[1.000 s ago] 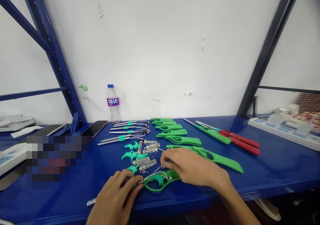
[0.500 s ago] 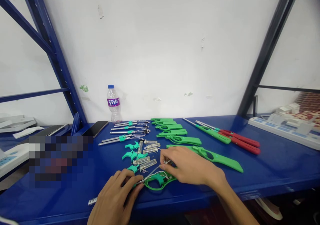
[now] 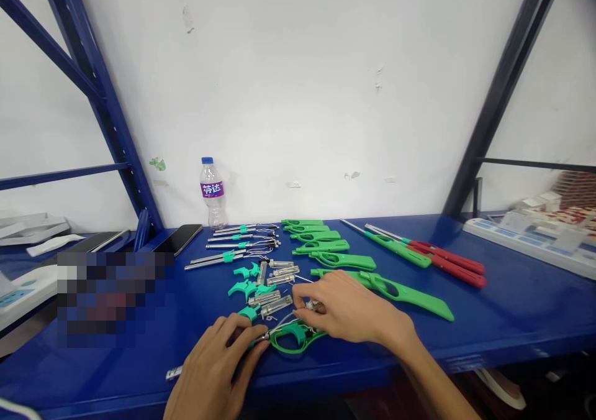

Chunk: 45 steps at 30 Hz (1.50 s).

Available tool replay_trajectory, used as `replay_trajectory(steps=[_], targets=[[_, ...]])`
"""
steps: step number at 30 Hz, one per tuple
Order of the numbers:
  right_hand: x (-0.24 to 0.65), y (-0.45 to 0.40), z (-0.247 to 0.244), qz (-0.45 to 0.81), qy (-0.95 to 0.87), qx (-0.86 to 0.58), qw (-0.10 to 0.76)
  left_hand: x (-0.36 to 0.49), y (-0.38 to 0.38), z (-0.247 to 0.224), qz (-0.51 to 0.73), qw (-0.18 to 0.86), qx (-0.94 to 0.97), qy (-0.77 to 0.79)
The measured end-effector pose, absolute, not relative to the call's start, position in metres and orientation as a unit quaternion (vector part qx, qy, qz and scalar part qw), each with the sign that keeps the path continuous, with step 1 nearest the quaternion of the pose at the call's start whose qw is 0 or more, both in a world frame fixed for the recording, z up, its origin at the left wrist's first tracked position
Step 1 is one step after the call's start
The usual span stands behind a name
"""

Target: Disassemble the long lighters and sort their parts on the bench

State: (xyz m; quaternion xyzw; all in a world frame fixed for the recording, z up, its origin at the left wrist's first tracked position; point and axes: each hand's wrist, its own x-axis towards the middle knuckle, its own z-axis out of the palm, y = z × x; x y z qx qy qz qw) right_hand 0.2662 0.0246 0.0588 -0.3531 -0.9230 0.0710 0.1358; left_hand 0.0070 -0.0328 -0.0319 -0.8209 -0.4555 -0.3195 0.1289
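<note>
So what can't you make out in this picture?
In the head view:
Nearest green handle: right end hidden by the right hand.
Small part it pinches: too covered to identify.
Metal tube: middle hidden by the left hand.
Right-side power strip: end cut off by the picture edge.

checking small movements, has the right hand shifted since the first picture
Yes, slightly: the right hand has moved left, judged against the nearest clear tube on the blue table; the gap between them has narrowed.
</note>
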Motion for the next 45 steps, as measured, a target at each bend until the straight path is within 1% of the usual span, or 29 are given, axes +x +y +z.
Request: replay_trajectory(steps=[16,20,25,33,45], targets=[[0.2677,0.0301,0.0557,0.077,-0.926,-0.345,0.131,0.0132,-0.0332,-0.0241,-0.34,0.139,-0.812,-0.453],[0.2671,0.0285,0.0559,0.075,-0.916,-0.367,0.143,0.0137,-0.0326,-0.023,-0.343,0.143,-0.814,-0.447],[0.2687,0.0232,0.0609,0.081,-0.911,-0.382,0.13,0.0121,-0.0339,-0.0249,-0.338,0.138,-0.814,-0.452],[0.2696,0.0237,0.0581,0.058,-0.928,-0.337,0.144,0.0113,-0.0333,-0.0268,-0.335,0.14,-0.815,-0.451],[0.2656,0.0268,0.0532,0.036,-0.931,-0.333,0.142,0.0122,-0.0341,-0.026,-0.343,0.129,-0.814,-0.451]])
